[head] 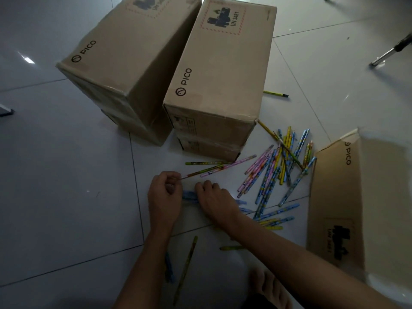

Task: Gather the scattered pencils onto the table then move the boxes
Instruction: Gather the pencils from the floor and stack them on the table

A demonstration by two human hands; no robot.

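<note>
Several colourful pencils lie scattered on the tiled floor, most in a heap right of centre. My left hand pinches the near end of a green-and-red pencil that points toward the middle box. My right hand rests palm down over several blue pencils on the floor, its fingers curled onto them. Two tall cardboard PICO boxes stand behind: the left box and the middle box. A third PICO box lies at the right.
Loose pencils lie near my arms: a green pencil, a blue pencil and a short green pencil. A yellow pencil pokes out behind the middle box. A metal chair leg stands at the upper right. My bare foot is at the bottom.
</note>
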